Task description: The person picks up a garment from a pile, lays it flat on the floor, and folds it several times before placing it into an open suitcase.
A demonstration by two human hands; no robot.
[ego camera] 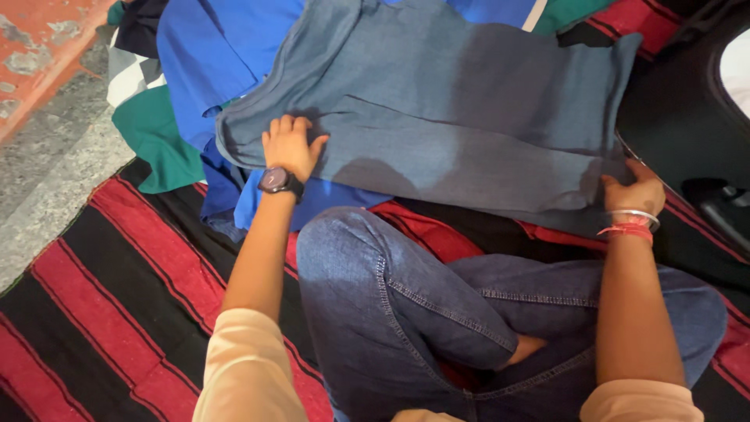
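Red-and-black striped blanket [117, 305] covers the floor beside bare concrete [47, 148]. Seated cross-legged, the person folds a grey-blue shirt [461, 101] spread over blue garments [226, 47]: left hand [291, 144] lies flat, pressing one end, right hand [637, 191] pinches the opposite edge. Smoothing the fold seems to come next.

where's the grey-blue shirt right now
In the head view the grey-blue shirt lies spread across the upper middle, atop blue clothes, with the left hand and right hand at its near edge.
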